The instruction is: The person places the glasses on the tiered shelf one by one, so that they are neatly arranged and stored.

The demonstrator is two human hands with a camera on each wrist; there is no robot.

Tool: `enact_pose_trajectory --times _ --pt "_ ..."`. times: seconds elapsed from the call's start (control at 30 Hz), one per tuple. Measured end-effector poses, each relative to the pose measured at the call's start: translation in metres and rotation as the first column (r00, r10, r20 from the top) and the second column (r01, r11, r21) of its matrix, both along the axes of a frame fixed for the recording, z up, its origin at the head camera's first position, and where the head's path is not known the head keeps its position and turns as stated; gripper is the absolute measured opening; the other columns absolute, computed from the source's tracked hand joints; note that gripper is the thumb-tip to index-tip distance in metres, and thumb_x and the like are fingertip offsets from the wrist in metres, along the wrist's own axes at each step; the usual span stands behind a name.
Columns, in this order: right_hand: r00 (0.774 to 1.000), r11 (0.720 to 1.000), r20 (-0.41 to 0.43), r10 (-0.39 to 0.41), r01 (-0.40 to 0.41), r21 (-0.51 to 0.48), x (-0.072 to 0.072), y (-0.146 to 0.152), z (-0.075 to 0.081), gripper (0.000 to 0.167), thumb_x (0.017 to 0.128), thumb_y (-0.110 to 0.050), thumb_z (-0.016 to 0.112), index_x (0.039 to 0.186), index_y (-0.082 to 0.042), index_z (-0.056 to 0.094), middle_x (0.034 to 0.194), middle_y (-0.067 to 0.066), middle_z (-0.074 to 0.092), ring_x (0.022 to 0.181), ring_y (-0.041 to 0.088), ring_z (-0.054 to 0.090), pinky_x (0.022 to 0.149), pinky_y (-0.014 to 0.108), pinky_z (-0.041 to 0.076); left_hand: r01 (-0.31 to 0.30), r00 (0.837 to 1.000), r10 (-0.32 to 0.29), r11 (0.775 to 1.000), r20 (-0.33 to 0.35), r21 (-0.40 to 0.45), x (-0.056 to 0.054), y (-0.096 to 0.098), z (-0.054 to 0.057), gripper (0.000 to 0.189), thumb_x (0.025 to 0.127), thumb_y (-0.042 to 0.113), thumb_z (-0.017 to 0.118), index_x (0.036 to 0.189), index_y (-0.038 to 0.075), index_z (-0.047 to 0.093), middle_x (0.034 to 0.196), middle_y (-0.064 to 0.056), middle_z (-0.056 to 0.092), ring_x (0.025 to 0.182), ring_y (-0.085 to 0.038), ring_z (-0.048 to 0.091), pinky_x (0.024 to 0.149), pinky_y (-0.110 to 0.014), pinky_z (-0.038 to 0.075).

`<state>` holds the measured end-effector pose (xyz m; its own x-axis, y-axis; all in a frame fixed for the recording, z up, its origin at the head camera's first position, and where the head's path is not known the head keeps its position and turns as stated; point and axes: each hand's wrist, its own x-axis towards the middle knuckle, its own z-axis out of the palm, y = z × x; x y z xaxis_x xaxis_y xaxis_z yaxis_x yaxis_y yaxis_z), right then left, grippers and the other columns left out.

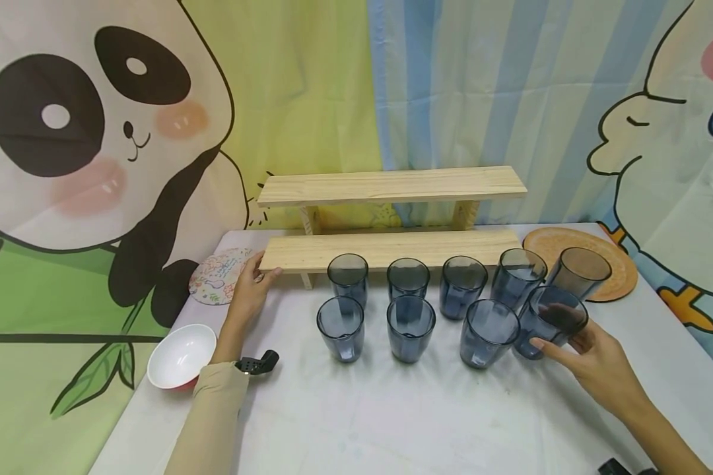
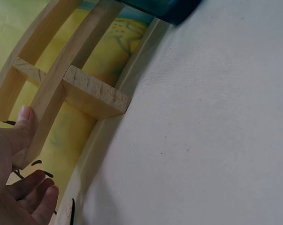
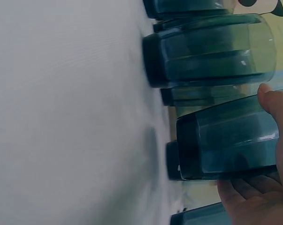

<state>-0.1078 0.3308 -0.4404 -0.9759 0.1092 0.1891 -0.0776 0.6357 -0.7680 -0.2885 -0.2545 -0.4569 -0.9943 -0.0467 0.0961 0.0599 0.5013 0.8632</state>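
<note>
Gripping 1 cup (image 1: 548,318) in right hand (image 1: 603,369), pinching shelf (image 1: 386,249) with left hand (image 1: 251,290) — seemingly barely begun, with 8 more cups (image 1: 340,328) unshelved

We look down on a white-covered table (image 1: 380,422), taking twelve o'clock as its far edge. At twelve we see a two-tier wooden stand (image 1: 356,252) resting on its supports. Just nearer us, smoky blue glasses (image 1: 411,333) stand in two rows, reaching from about ten o'clock toward two. A white bowl (image 1: 182,356) sits at nine, a round floral mat (image 1: 214,280) lies at ten, and a round tan mat (image 1: 618,270) lies at two.
</note>
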Motion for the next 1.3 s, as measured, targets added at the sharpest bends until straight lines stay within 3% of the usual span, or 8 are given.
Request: enact_pose_trajectory --times 0.1,0.23,0.3,0.47,0.57,0.73,1.0,1.3 --pt "1.0 1.0 -0.009 -0.001 0.001 0.024 0.0 0.001 0.014 0.074 0.094 -0.031 0.083 0.155 -0.007 0.049 0.15 0.028 0.055 0.129 -0.016 0.046 0.094 -0.005 0.037 0.007 1.0 -0.007 1.0 -0.008 0.009 0.0 0.001 0.0 0.081 0.107 0.038 0.063 0.168 0.007 0.02 0.172 -0.025 0.024 0.158 -0.047 0.025 0.13 -0.054 0.027" --pt "1.0 0.999 0.016 -0.014 0.013 0.051 -0.002 0.003 0.04 0.074 0.095 -0.034 0.082 0.154 -0.006 0.049 0.15 0.029 0.055 0.142 0.021 0.055 0.089 -0.006 0.039 0.014 1.0 -0.014 1.0 -0.011 0.011 0.0 0.001 0.001 0.079 0.108 0.035 0.062 0.167 0.005 0.021 0.171 -0.026 0.024 0.158 -0.048 0.025 0.13 -0.055 0.026" --pt "1.0 0.998 0.015 -0.02 0.019 0.067 -0.004 0.003 0.054 0.073 0.095 -0.034 0.082 0.153 -0.004 0.05 0.148 0.029 0.056 0.136 0.019 0.061 0.086 -0.006 0.039 0.013 1.0 -0.013 1.0 -0.003 0.002 0.001 0.002 0.002 0.079 0.108 0.036 0.062 0.168 0.006 0.02 0.171 -0.026 0.024 0.157 -0.049 0.025 0.13 -0.055 0.026" --pt "0.999 0.997 -0.048 0.009 -0.005 0.077 -0.017 0.004 0.087 0.072 0.095 -0.027 0.082 0.153 -0.001 0.047 0.136 0.027 0.061 0.102 -0.023 0.047 0.081 -0.004 0.042 0.006 1.0 -0.006 0.999 -0.001 -0.035 0.001 0.002 0.005 0.079 0.108 0.038 0.061 0.168 0.007 0.02 0.17 -0.027 0.026 0.155 -0.051 0.028 0.129 -0.057 0.027" --pt "0.997 0.997 -0.076 0.001 0.006 0.083 -0.031 0.005 0.106 0.072 0.096 -0.027 0.081 0.153 0.0 0.046 0.122 0.005 0.067 0.094 -0.022 0.051 0.075 -0.002 0.044 -0.004 1.0 0.004 0.999 -0.006 -0.045 0.002 0.003 0.006 0.078 0.108 0.037 0.061 0.168 0.006 0.021 0.17 -0.028 0.027 0.153 -0.052 0.031 0.128 -0.057 0.029" --pt "0.995 0.998 -0.096 -0.008 0.014 0.059 -0.059 0.009 0.134 0.072 0.098 -0.031 0.078 0.155 0.0 0.045 0.104 -0.027 0.057 0.09 -0.015 0.056 0.072 0.001 0.045 -0.009 1.0 0.008 0.999 -0.011 -0.044 0.003 0.003 0.006 0.078 0.108 0.036 0.062 0.167 0.005 0.022 0.169 -0.028 0.028 0.153 -0.051 0.033 0.127 -0.057 0.031" --pt "0.995 0.998 -0.102 -0.007 0.013 0.063 -0.121 0.003 0.163 0.061 0.096 -0.048 0.076 0.138 -0.009 0.056 0.107 -0.013 0.062 0.093 0.0 0.057 0.07 0.011 0.044 -0.008 1.0 0.008 0.999 -0.001 -0.039 0.002 0.003 0.004 0.079 0.108 0.039 0.061 0.168 0.007 0.021 0.17 -0.026 0.027 0.155 -0.049 0.031 0.128 -0.056 0.03" --pt "0.996 0.999 -0.09 0.004 -0.001 0.035 -0.194 -0.013 0.177 0.05 0.093 -0.059 0.074 0.111 -0.016 0.058 0.102 -0.004 0.056 0.094 0.019 0.049 0.076 0.034 0.04 -0.006 1.0 0.006 0.999 -0.001 -0.046 0.003 0.005 0.006 0.079 0.108 0.036 0.061 0.168 0.003 0.019 0.17 -0.027 0.027 0.154 -0.05 0.032 0.127 -0.056 0.031"
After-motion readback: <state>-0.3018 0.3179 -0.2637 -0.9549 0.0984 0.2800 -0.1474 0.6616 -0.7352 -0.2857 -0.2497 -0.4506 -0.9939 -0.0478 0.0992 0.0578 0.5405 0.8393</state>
